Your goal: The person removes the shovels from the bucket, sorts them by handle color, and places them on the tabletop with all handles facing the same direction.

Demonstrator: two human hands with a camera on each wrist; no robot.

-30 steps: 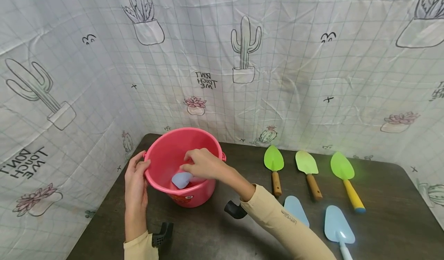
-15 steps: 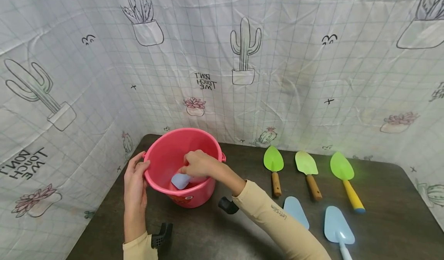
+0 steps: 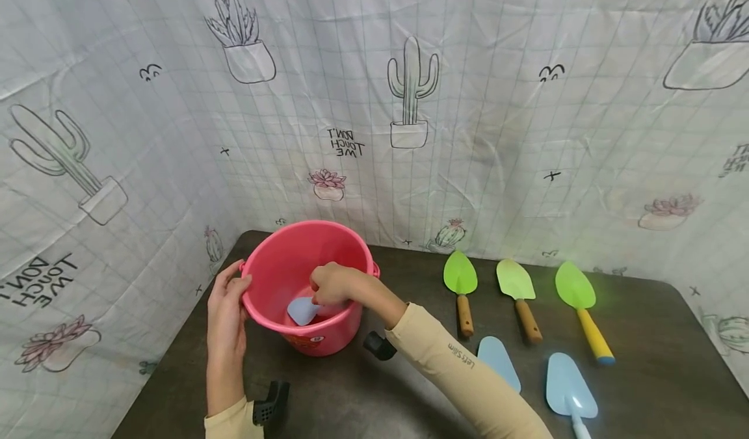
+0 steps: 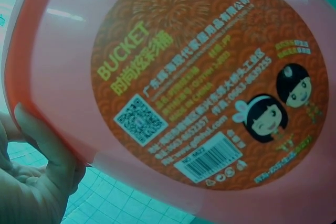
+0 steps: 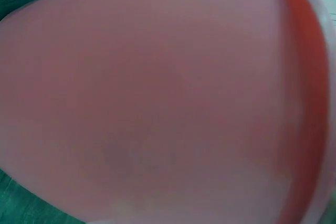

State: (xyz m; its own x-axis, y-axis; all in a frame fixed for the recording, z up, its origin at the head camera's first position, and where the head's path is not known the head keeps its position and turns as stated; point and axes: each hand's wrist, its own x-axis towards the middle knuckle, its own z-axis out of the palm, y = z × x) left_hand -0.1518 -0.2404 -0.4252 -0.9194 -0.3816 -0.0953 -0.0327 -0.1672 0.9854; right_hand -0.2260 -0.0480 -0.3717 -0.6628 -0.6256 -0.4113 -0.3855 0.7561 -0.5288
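A pink plastic bucket stands at the left of the dark table. My left hand grips its left rim, thumb over the edge; the left wrist view shows this thumb beside the bucket's round orange label. My right hand reaches over the right rim into the bucket, fingers curled at a garden trowel with a pale blue blade. The blade points left, low inside the bucket, while the handle is hidden by the hand. Only the bucket's outer wall fills the right wrist view.
Right of the bucket lie three green-bladed trowels, two with wooden handles and one with a yellow handle. Two light blue trowels lie nearer, one partly behind the right sleeve. A cactus-print curtain hangs behind the table.
The right hand has turned slightly and its forearm has shifted a little left. The trowel blade in the bucket and the left hand on the rim stay nearly where they were.
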